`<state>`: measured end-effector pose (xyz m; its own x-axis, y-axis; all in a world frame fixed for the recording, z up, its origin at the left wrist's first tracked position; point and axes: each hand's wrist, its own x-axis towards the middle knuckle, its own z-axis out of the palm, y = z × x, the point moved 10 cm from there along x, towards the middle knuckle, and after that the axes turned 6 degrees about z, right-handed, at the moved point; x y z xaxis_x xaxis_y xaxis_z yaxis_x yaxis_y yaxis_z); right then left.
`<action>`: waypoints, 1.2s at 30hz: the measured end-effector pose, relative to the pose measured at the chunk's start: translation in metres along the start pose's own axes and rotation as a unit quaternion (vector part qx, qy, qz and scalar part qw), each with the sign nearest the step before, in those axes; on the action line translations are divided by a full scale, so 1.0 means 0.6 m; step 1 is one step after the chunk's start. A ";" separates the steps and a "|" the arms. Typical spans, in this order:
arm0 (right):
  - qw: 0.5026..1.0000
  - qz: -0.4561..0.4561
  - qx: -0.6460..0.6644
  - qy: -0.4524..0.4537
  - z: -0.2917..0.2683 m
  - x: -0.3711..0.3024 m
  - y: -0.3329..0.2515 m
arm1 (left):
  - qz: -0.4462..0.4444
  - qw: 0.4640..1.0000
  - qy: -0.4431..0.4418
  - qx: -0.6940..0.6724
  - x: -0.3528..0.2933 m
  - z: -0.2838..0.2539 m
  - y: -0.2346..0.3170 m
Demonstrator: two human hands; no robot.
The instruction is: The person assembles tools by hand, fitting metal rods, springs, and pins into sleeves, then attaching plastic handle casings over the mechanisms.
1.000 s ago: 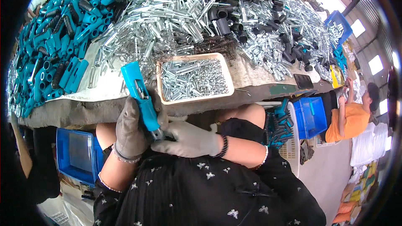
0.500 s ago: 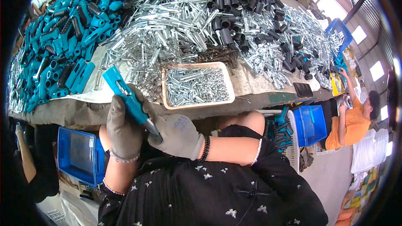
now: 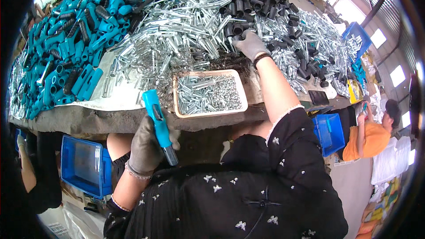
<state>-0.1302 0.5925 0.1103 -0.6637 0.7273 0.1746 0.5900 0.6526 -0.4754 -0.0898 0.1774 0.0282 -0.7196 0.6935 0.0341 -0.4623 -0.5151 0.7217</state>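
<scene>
Holding a teal handle [image 3: 158, 119] upright and a little tilted, the gloved left hand [image 3: 148, 148] has its grip wrapped tight around the lower half, just in front of the desk [image 3: 88, 117] edge and above the person's lap. A dark tip sticks out below the fist. The right hand [image 3: 250, 44], also in a grey glove, is stretched far across the desk; its grip is curled down onto the pile of black tubes [image 3: 241, 6], but whether it has closed on one cannot be told.

Between the two hands sits a shallow white tray [image 3: 241, 89], filled with small silver metal pins and screws lying loose and jumbled. Behind the tray spreads a broad heap of silver metal parts [image 3: 177, 31], with dark coiled springs [image 3: 230, 62] lying at its near edge. To the left a large mound of teal handles [image 3: 75, 40] covers the desk.

Below the desk on the left stands a blue plastic crate [image 3: 84, 166]; what it holds cannot be made out. Another blue crate [image 3: 330, 132] stands on the right, beside a person in an orange shirt [image 3: 369, 139].
</scene>
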 end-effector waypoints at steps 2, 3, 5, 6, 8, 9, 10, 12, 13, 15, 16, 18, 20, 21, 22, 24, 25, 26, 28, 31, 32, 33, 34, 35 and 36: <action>0.991 -0.014 0.130 -0.028 -0.009 -0.003 0.014 | -0.023 0.998 -0.042 0.038 -0.006 0.015 0.000; 0.982 -0.065 0.179 0.014 -0.034 -0.001 0.037 | -0.051 0.991 -0.096 0.077 -0.010 0.036 -0.011; 0.933 -0.012 0.352 -0.071 -0.019 -0.094 -0.028 | -0.011 0.993 -0.073 0.090 -0.023 0.011 -0.011; 0.910 -0.030 0.388 -0.143 -0.023 -0.145 -0.061 | -0.049 0.990 -0.066 0.119 -0.023 0.006 -0.022; 0.867 -0.047 0.440 -0.229 -0.026 -0.246 -0.095 | -0.122 0.977 -0.079 0.158 -0.011 0.023 -0.039; 0.850 -0.049 0.461 -0.250 -0.024 -0.292 -0.106 | -0.131 0.975 -0.081 0.159 -0.003 0.033 -0.044; 0.862 -0.078 0.417 -0.276 -0.026 -0.332 -0.118 | -0.146 0.968 -0.097 0.178 0.000 0.045 -0.053; 0.848 -0.140 0.404 -0.314 -0.017 -0.397 -0.122 | -0.164 0.958 -0.141 0.190 0.010 0.071 -0.077; 0.820 -0.174 0.435 -0.327 -0.015 -0.421 -0.125 | -0.174 0.955 -0.145 0.189 0.017 0.069 -0.088; 0.811 -0.155 0.459 -0.327 -0.023 -0.431 -0.104 | -0.224 0.941 -0.218 0.133 0.014 0.086 -0.116; 0.811 -0.127 0.462 -0.336 -0.017 -0.430 -0.089 | -0.254 0.937 -0.207 0.121 0.011 0.085 -0.130; 0.810 -0.096 0.466 -0.343 -0.011 -0.430 -0.069 | -0.267 0.933 -0.225 0.083 0.007 0.099 -0.146; 0.813 -0.097 0.471 -0.329 -0.014 -0.426 -0.058 | -0.277 0.929 -0.242 0.044 0.004 0.116 -0.155; 0.813 -0.099 0.474 -0.324 -0.016 -0.425 -0.056 | -0.283 0.930 -0.231 0.042 0.004 0.121 -0.156; 0.811 -0.098 0.476 -0.326 -0.019 -0.425 -0.054 | -0.288 0.931 -0.221 0.040 0.003 0.127 -0.157; 0.792 -0.024 0.495 -0.357 -0.009 -0.424 -0.038 | -0.278 0.937 -0.202 0.061 0.003 0.142 -0.156; 0.791 -0.023 0.496 -0.357 -0.008 -0.424 -0.035 | -0.265 0.942 -0.187 0.081 0.007 0.142 -0.155; 0.799 -0.056 0.497 -0.335 -0.016 -0.421 -0.036 | -0.267 0.942 -0.186 0.082 0.005 0.143 -0.158; 0.807 -0.088 0.497 -0.308 -0.023 -0.421 -0.031 | -0.232 0.946 -0.197 0.111 0.007 0.149 -0.158; 0.863 -0.270 0.378 -0.199 -0.059 -0.443 -0.054 | -0.262 0.920 -0.255 0.141 0.005 0.151 -0.162; 0.851 -0.253 0.415 -0.200 -0.054 -0.449 -0.052 | -0.254 0.925 -0.235 0.160 0.009 0.154 -0.159; 0.835 -0.238 0.453 -0.201 -0.042 -0.451 -0.047 | -0.255 0.923 -0.241 0.160 0.010 0.156 -0.163; 0.846 -0.283 0.418 -0.172 -0.042 -0.458 -0.048 | -0.252 0.923 -0.246 0.154 0.010 0.159 -0.159; 0.853 -0.326 0.380 -0.144 -0.044 -0.466 -0.050 | -0.249 0.924 -0.250 0.148 0.013 0.163 -0.156; 0.860 -0.335 0.361 -0.132 -0.049 -0.477 -0.056 | -0.262 0.914 -0.263 0.165 0.014 0.174 -0.151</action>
<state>0.0535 0.3687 0.1014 -0.8815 0.1025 0.4609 -0.3415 0.5356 -0.7723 0.0001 0.2826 0.0353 -0.0562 0.9922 -0.1113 -0.4275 0.0768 0.9007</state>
